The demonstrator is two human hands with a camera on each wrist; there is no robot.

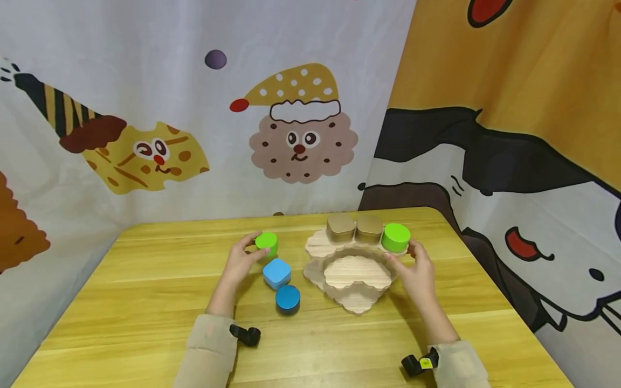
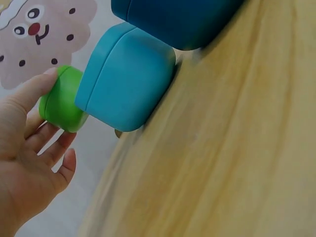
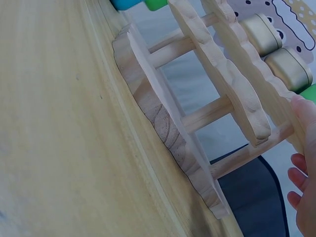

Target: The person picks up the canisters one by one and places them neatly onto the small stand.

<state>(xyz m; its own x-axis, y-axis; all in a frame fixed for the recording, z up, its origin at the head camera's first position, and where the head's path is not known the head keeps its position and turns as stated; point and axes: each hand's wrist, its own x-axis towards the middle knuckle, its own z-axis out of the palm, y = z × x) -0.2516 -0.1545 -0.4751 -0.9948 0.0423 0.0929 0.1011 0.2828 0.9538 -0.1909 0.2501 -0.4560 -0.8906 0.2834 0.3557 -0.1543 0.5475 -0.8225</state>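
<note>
— Toward the far edge of the table (image 1: 145, 302), which tins are already up on the wooden stand (image 1: 356, 272)?

— Three sit on its top tier: two gold tins (image 1: 355, 228) side by side and a large green tin (image 1: 395, 237) at the right end. The lower tiers are bare.

— What is the right hand (image 1: 418, 272) doing?

— It rests against the stand's right side, just beside the large green tin. Its fingers look fairly straight, touching rather than clasping, though the wrist view shows only fingertips at the picture's edge.

— And the left hand (image 1: 241, 264)?

— It pinches the small green tin (image 1: 267, 242) between thumb and fingers; that tin stands on the table, left of the stand and nearer the far edge than the blue ones.

— So how far along would you say?

— Roughly halfway, by my judgement: three tins placed, three still on the table. Besides the small green one, a light blue square tin (image 1: 277, 272) and a dark blue round tin (image 1: 288, 298) wait near the middle.

— Any writing or labels?

— None readable on the tins or the stand; the cartoon backdrop (image 1: 301, 124) carries drawings only.
</note>
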